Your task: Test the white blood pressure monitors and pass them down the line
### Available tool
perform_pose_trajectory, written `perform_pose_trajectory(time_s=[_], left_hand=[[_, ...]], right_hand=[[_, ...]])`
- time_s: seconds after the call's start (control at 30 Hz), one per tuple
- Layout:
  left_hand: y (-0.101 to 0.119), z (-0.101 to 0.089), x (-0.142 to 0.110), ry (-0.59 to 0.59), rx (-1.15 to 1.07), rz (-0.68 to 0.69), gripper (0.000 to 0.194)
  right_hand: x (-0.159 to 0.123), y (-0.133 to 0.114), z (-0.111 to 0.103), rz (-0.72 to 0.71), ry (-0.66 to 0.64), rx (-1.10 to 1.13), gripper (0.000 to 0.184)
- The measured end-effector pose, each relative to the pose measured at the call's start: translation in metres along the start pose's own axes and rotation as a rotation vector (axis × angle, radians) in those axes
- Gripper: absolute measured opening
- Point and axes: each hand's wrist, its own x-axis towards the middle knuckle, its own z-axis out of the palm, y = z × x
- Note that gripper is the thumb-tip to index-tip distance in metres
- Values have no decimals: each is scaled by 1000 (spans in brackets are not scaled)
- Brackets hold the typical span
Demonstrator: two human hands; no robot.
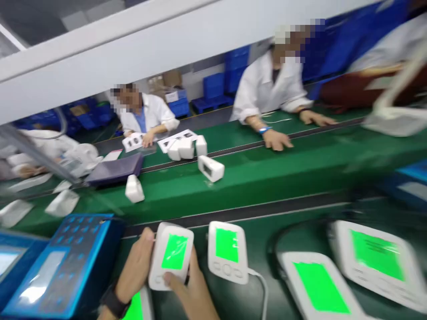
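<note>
The fingers of both hands are clenched around a white monitor with a bright green screen face, so it is being grasped and is raised just above the near edge of the green desk. Its side is wrapped by the left hand, with a black band at the wrist, while its lower front is pressed by the thumb of the right hand. The monitor is held between a blue keypad unit at the desk's left and a second white monitor, whose cable is led off toward the near edge. Two larger white units are laid toward the right corner, and another green-faced piece is partly hidden below the hands. Good control is judged to come from bearing on the casing's edges, with the green face left uncovered and the thumb kept clear of the lower controls. Across a dark belt, white boxes are scattered on a farther green bench, where a co-worker's hand is rested flat, and blue crates are stacked behind.
</note>
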Motion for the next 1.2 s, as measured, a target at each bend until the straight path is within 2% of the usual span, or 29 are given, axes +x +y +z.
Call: perform_pose_trajectory(time_s=[0.07, 0.2, 0.37, 0.53, 0.6, 0.7, 0.83, 0.97, 1.1, 1.2], left_hand=[[2, 3, -16, -17, 27, 55, 51], [2, 7, -35, -14, 28, 55, 46], [-5, 4, -43, -41, 181, 72, 43], [-7, -7, -43, -165, 352, 62, 45], [-8, -13, -33, -215, 288, 70, 54], [-9, -19, -2, -244, 157, 146, 70], [-7, -10, 49, -225, 271, 229, 51], [-4, -1, 74, -358, 293, 185, 48], [7, -13, 82, -458, 250, 97, 46], [31, -22, 106, -381, 254, 76, 52]], right_hand=[[-7, 1, -2, 59, 11, -122, 91], [-17, -2, -6, 69, -33, -237, 88], [-21, -3, -9, 42, -94, -287, 86], [-21, 1, -18, -17, -93, -403, 90], [-22, 3, -21, -38, -64, -430, 89], [-25, 7, -24, -49, -44, -414, 89], [-29, 13, -25, -58, -57, -398, 104], [-25, 18, -24, -3, -58, -426, 108], [-19, 24, -23, 46, -51, -467, 121], [-18, 26, -23, 16, -9, -451, 123]])
